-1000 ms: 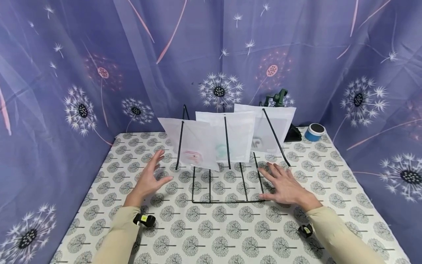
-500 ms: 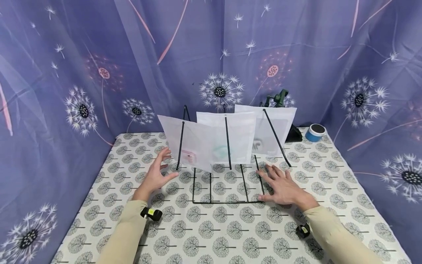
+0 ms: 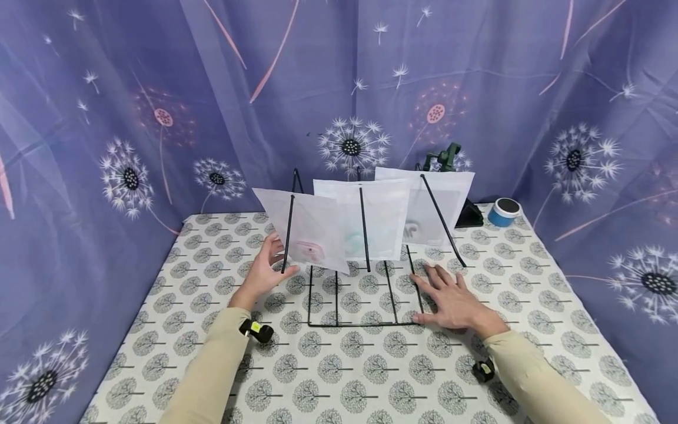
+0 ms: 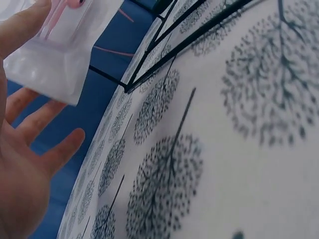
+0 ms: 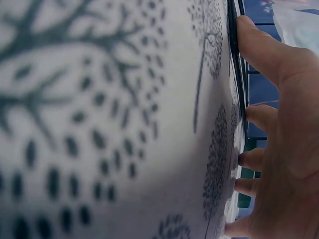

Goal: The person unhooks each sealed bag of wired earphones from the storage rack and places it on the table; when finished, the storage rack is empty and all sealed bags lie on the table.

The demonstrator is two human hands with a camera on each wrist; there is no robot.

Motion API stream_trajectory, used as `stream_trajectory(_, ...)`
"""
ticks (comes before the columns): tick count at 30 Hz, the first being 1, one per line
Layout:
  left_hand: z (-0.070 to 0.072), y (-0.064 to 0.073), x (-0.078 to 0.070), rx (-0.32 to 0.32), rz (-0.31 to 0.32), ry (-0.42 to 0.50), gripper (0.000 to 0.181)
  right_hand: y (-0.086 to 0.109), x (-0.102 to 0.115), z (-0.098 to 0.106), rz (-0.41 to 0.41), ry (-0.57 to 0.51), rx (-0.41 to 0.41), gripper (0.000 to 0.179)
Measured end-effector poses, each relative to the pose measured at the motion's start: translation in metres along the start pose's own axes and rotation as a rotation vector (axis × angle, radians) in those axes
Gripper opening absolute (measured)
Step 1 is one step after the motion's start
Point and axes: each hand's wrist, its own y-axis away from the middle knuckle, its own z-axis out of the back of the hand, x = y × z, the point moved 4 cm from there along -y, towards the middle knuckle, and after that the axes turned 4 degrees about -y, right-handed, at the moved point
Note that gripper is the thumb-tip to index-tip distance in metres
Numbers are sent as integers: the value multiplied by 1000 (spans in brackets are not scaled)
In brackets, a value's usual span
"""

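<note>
Three white frosted zip pouches stand tilted in a black wire rack (image 3: 365, 324). Inside the left pouch (image 3: 318, 218) a pink item shows; the middle pouch (image 3: 384, 224) holds something pale green, the right pouch (image 3: 450, 200) something grey. My left hand (image 3: 261, 275) is at the left pouch's outer edge, thumb in front and fingers behind. In the left wrist view the thumb overlaps that pouch, fingers spread beyond it; firm contact cannot be told. My right hand (image 3: 450, 300) rests with spread fingers at the rack's right front corner, its thumb by the wire.
Behind the right pouch stands a dark green and black device (image 3: 447, 158). A blue and white round tub (image 3: 504, 212) with a dark top is at the back right. The tree-print cloth (image 3: 328, 394) covers the table, and purple curtains (image 3: 265, 118) enclose it.
My left hand has moved right and slightly forward, from beside the rack to the left pouch's edge. That pouch swung a little and came back. The right hand stays nearly still.
</note>
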Motion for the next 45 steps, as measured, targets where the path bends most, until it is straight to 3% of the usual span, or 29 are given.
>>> stream_trajectory(9,-5,-3,-33,-10,-145,222,80,1,1,0,-13,5,8,98)
stream_trajectory(13,-9,-3,-31,-20,-163,284,73,1,0,-1,-14,9,8,99)
stream_trajectory(18,-14,-4,-17,-16,-96,365,71,0,0,-1,-16,8,9,99)
stream_trajectory(23,-15,-3,-9,-25,26,329,60,0,0,-1,-7,8,-10,98)
stream_trajectory(27,-13,1,-13,-18,104,286,43,0,-1,-2,3,12,-29,97)
stream_trajectory(30,-13,3,-12,-12,122,261,35,0,-1,-3,0,6,-25,97)
stream_trajectory(36,-14,4,-3,-25,83,245,29,1,0,-3,-11,0,-8,98)
stream_trajectory(45,-14,9,-5,-5,93,208,44,0,-2,-4,-12,5,-10,98)
